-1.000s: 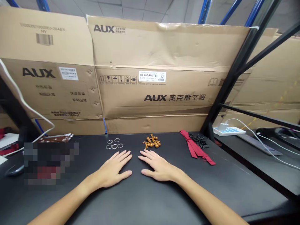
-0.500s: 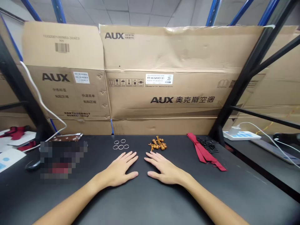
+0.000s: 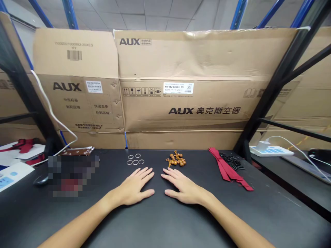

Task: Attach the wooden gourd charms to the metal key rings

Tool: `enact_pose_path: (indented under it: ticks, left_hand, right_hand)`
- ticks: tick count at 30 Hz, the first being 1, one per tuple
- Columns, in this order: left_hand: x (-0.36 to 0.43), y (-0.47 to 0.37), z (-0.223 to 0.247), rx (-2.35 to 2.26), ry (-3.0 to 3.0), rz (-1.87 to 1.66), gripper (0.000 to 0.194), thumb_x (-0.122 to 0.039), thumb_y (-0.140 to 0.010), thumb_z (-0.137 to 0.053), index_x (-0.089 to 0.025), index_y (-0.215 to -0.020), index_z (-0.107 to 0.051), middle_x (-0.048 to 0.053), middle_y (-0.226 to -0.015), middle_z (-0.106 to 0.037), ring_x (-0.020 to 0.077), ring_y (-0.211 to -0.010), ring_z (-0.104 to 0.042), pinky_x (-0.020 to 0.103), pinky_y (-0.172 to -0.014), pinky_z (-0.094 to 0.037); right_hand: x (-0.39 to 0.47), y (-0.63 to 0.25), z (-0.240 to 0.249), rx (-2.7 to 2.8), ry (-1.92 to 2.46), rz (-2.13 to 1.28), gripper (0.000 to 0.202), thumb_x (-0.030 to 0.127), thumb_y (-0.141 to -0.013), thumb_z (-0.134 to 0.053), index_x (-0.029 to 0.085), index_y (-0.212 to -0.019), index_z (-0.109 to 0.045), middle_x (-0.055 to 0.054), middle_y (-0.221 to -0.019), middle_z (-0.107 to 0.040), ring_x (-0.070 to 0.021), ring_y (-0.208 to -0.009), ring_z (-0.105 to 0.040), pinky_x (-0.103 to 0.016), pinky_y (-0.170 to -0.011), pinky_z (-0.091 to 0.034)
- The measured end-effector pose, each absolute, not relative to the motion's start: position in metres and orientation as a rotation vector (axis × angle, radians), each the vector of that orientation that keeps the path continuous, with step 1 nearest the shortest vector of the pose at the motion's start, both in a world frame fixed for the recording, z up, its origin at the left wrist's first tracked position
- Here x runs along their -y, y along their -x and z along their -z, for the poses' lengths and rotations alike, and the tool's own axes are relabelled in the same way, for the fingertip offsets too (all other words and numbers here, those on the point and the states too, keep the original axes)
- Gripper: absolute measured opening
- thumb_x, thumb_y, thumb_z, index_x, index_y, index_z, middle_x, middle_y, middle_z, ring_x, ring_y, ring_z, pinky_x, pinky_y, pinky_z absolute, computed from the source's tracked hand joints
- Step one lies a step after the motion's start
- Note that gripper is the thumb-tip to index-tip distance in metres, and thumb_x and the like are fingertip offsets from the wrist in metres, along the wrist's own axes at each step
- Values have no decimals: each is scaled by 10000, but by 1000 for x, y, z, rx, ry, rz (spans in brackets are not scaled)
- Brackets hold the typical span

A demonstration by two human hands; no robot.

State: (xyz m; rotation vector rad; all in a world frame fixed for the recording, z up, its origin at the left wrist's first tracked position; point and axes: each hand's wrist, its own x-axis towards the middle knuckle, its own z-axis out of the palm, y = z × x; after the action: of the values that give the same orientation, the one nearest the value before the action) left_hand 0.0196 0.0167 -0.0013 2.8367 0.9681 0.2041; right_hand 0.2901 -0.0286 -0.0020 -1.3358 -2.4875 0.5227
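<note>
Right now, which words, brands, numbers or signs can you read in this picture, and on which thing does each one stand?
"AUX" top left of the middle carton.
"AUX 奥克斯空调" on its front, lower down.
"25" on its white label; the label's small print is too small to read.
A row of handling pictograms stands left of that label.
"AUX" on the left carton; its barcode, sticker and Chinese lines are too blurred to read.
Both hands lie flat on the black table, which carries no text.

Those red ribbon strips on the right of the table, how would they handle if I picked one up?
The red ribbon strips look thin and flat, so one would probably droop limply from the fingers. They seem light for their length. They overlap in a loose bunch beside the black clips, so lifting one may drag its neighbours along.
</note>
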Motion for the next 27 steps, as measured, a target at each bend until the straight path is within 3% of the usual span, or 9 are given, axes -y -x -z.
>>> enact_pose_path:
  ticks: [18, 23, 27]
  left_hand:
    - [-19, -20, 0, -979, -2820, -204, 655, -606, -924, -371, -279, -1484, -271, 44, -1549, -251, 273, -1423, -235, 468, -1167, -181]
    - [-21, -21, 3, -988, -2819, -402, 538, -544, -928, -428, -267, -1389, -454, 64, -1467, -424, 270, -1346, -381, 431, -1117, -309]
    - [-30, -23, 10, -1179, -2813, -633, 428, -471, -928, -462, -204, -1243, -572, 100, -1331, -542, 267, -1237, -490, 430, -1041, -398]
  right_hand:
    - [28, -290, -2, 2485, 1347, -556, 680, 626, -887, -437, 253, -1450, -354, -54, -1558, -213, -262, -1442, -146, -455, -1182, -142]
    - [28, -292, -2, 2471, 1334, -514, 650, 602, -891, -456, 245, -1430, -393, -71, -1544, -257, -265, -1426, -208, -452, -1169, -194]
    - [27, -293, 2, 2417, 1314, -388, 541, 522, -896, -509, 229, -1351, -500, -97, -1475, -392, -256, -1354, -358, -428, -1120, -309]
